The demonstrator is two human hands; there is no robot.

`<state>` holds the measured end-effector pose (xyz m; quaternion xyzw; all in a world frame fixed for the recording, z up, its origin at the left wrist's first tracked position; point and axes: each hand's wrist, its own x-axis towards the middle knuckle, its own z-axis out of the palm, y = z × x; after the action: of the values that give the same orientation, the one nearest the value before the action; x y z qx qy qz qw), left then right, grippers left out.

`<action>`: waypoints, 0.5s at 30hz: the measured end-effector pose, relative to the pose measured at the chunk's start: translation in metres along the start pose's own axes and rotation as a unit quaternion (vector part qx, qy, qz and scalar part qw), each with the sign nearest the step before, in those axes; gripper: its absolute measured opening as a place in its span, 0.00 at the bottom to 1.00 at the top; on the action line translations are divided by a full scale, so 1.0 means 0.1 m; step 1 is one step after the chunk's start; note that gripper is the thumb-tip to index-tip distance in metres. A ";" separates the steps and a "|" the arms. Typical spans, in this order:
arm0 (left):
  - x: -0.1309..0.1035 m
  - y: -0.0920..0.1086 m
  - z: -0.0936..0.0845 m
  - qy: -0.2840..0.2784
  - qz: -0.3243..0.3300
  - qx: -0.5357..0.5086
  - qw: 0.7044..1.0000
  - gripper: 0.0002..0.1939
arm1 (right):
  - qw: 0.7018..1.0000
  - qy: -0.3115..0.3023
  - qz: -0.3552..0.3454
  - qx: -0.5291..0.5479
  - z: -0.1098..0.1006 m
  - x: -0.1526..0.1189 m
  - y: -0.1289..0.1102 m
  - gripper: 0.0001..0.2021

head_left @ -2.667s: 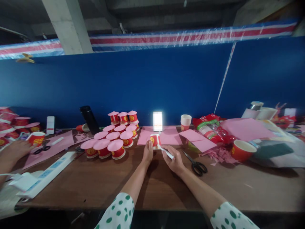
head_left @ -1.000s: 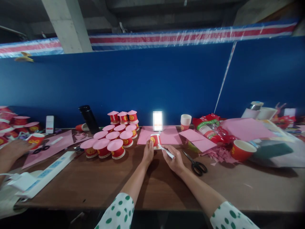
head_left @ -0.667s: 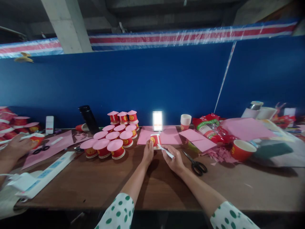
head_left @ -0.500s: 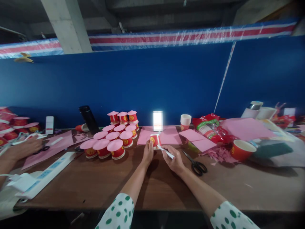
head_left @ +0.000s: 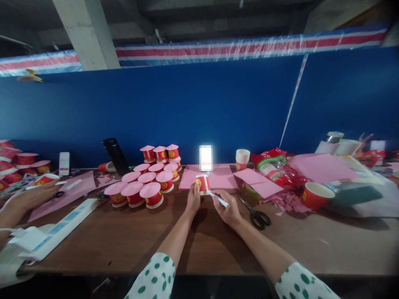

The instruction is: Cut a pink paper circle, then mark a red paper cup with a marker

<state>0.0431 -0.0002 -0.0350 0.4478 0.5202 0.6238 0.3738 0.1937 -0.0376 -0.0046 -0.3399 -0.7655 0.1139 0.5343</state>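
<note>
My left hand (head_left: 193,202) is closed round the side of a red and white paper cup (head_left: 202,184) with a gold print, held above the table. Between the fingers of my right hand (head_left: 229,211) is a white pen-shaped stick (head_left: 220,199), its tip at the cup's lower right edge. I cannot tell whether it is a pen or a glue tube. Pink paper (head_left: 183,177) lies flat just behind the cup. To the right of my right hand rest black-handled scissors (head_left: 259,218).
Red cups with pink paper tops (head_left: 150,190) stand grouped on the left. Further left are a power strip (head_left: 67,226) and a co-worker's hand (head_left: 37,195) at a cup. On the right lie pink scraps (head_left: 288,202), a red cup (head_left: 316,198) and a red packet (head_left: 271,166).
The cup in my left hand has tilted slightly; the white stick stays at its edge. On the far left, the co-worker's hand has shifted and a cup now shows in it.
</note>
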 end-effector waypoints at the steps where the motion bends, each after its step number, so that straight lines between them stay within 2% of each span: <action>1: 0.00 0.00 0.00 0.002 0.005 0.002 1.000 0.24 | 1.000 -0.004 -0.001 0.002 0.00 0.00 0.00 0.08; 9: 0.01 -0.02 0.00 0.019 0.022 0.010 1.000 0.23 | 1.000 0.002 -0.003 -0.008 -0.01 0.00 0.00 0.09; 15: 0.02 -0.03 0.00 0.009 0.013 0.000 1.000 0.23 | 1.000 -0.002 0.000 0.003 0.00 0.00 0.00 0.09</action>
<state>0.0427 0.0021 -0.0381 0.4492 0.5174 0.6328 0.3607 0.1942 -0.0379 -0.0046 -0.3382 -0.7661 0.1164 0.5340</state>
